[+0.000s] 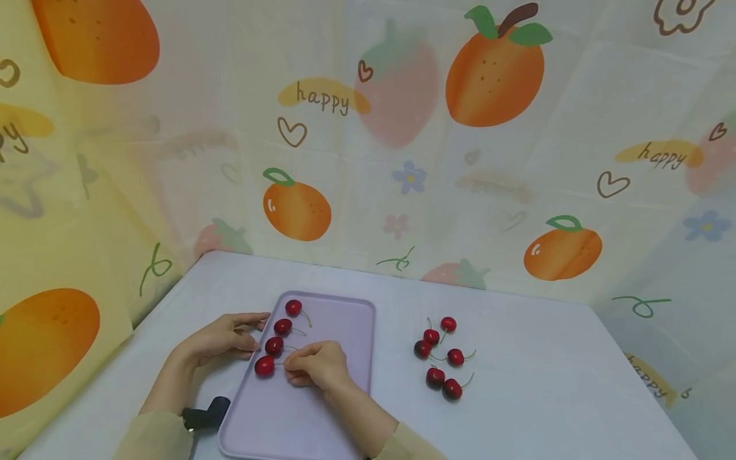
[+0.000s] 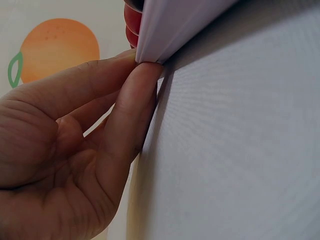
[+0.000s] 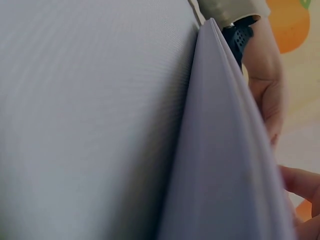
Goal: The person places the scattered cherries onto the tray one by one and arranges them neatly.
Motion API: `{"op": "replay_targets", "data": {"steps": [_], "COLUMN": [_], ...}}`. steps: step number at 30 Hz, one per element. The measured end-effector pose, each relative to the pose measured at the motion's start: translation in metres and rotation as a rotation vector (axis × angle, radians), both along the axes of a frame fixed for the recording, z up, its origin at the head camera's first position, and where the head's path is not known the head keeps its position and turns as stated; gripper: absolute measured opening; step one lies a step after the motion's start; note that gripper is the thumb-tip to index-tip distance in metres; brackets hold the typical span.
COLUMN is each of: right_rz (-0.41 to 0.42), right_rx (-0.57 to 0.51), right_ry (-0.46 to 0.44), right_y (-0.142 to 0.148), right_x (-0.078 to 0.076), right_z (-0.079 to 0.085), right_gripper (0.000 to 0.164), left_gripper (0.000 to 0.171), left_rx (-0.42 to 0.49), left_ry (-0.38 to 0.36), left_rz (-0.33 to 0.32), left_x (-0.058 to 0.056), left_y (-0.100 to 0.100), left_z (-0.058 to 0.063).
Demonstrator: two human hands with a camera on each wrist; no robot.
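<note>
My right hand (image 1: 319, 367) is over the lilac tray (image 1: 345, 319), thumb and forefinger pinching the stem of the nearest cherry (image 1: 264, 367). That cherry ends a slanting row along the tray's left side, behind it a second cherry (image 1: 274, 346), then another (image 1: 283, 327), and the farthest cherry (image 1: 293, 308). Their stems point rightward. At the tray's left edge is my left hand (image 1: 221, 335), its fairly straight forefinger and thumb touching the rim. Close up in the left wrist view, both fingertips meet the tray wall (image 2: 172, 25).
Several loose cherries (image 1: 435, 377) with stems lie on the white table (image 1: 517, 383), right of the tray. A black strap device (image 1: 207, 415) is on my left wrist. Fruit-printed curtains (image 1: 489, 191) stand behind the table and at both sides.
</note>
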State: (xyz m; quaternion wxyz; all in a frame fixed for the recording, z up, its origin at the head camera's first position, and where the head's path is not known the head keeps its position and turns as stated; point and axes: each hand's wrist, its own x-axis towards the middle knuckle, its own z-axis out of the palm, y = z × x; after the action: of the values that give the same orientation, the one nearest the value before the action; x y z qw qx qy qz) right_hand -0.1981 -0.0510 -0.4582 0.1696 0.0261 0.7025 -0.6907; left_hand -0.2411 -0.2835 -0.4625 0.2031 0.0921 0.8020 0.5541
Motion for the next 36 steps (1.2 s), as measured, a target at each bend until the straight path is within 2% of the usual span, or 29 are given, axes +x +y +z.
{"op": "replay_targets", "data": {"steps": [22, 29, 36], "right_rz": [0.025, 0.051, 0.088], "right_rx": [-0.01, 0.021, 0.021], "right_ry": [0.0, 0.079, 0.124], "right_y": [0.013, 0.025, 0.045], "right_x": [0.0, 0.002, -0.003], "right_z": [0.004, 0.015, 0.022], "right_gripper": [0.014, 0.018, 0.02], "left_gripper": [0.067, 0.067, 0.067], "left_rx": [-0.013, -0.013, -0.022], "left_ry": [-0.013, -0.013, -0.016], "left_rz": [0.009, 0.008, 0.008], "left_x": [-0.003, -0.003, -0.001], "left_y": [0.0, 0.0, 0.001], "left_z": [-0.003, -0.002, 0.001]}}
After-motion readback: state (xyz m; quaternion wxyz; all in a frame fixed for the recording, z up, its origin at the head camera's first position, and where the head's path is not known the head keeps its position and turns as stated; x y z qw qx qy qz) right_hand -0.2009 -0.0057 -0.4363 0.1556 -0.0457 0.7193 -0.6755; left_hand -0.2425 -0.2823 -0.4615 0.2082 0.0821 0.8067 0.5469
